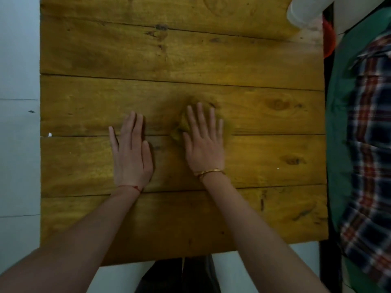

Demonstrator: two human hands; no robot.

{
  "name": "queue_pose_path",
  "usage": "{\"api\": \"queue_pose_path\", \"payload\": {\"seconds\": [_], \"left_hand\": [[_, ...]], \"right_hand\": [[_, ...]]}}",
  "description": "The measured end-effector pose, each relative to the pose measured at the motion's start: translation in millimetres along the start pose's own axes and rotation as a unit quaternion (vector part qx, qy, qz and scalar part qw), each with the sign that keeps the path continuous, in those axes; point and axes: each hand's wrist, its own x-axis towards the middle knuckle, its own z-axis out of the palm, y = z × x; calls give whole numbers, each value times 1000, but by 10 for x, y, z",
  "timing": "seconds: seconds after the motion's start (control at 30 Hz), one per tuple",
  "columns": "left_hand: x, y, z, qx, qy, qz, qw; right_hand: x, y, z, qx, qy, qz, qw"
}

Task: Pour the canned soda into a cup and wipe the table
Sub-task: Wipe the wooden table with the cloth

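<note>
Right hand [204,144] flat, fingers spread, pressing cloth [179,129] on desk [264,123]; left hand [131,153] flat beside, empty.

The table [254,161] is yellow-brown wooden planks with knots, dark grain and a slight sheen. The cloth [179,127] under the right hand [204,144] looks soft, matt and mustard-coloured. A woven plaid fabric [368,144] lies on smooth green cloth [338,123].
</note>
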Motion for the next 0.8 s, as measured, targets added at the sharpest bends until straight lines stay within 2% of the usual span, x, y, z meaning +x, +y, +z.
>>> {"api": "queue_pose_path", "payload": {"seconds": [0.13, 0.23, 0.3, 0.37, 0.43, 0.5, 0.67, 0.73, 0.8], "left_hand": [[-20, 36, -3, 39, -12, 2, 999], [-101, 48, -25, 17, -17, 20, 1000], [-224, 59, -79, -3, 0, 23, 1000], [-362, 56, -134, -22, 31, 14, 999], [-476, 49, -207, -39, 60, -3, 997], [-583, 28, -284, -41, 72, -6, 997], [-787, -83, -352, -7, 57, 2, 998], [-823, -67, -307, -5, 45, -4, 999], [-822, -16, -267, -8, 34, -2, 999]], "right_hand": [[-243, 650, -115, -4, 4, 114, 993], [-234, 555, -88, 2, 18, 158, 987], [-246, 212, -39, 11, 17, 130, 991], [-409, -286, 109, 15, -18, 11, 1000], [-705, -815, 292, 13, -63, -116, 991], [-961, -1082, 420, 25, -81, -158, 984], [-1380, -576, 432, 5, -76, -155, 985], [-1482, -227, 362, 12, -68, -110, 991], [-1471, 169, 263, 0, -55, -25, 998]]}}
